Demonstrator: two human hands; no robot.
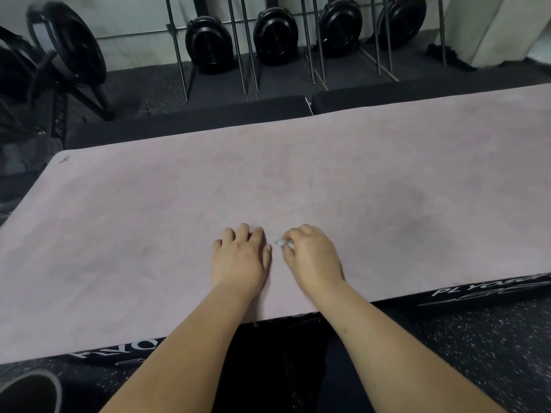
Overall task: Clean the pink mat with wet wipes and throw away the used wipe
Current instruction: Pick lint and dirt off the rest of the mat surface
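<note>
The pink mat [149, 228] lies spread wide across the floor, with faint dark smudges toward its right side. My left hand [241, 257] rests palm down on the mat near its front edge, fingers apart and holding nothing. Just to its right, my right hand [313, 257] is curled on a small white wet wipe [281, 242]; only a crumpled corner of the wipe shows between thumb and fingers, pressed against the mat.
A black mat with white lettering [477, 289] sticks out under the pink mat's front edge. Black weight plates [275, 35] and metal bars [247, 46] line the back wall. A dark shoe [29, 394] shows at the bottom left on speckled rubber floor.
</note>
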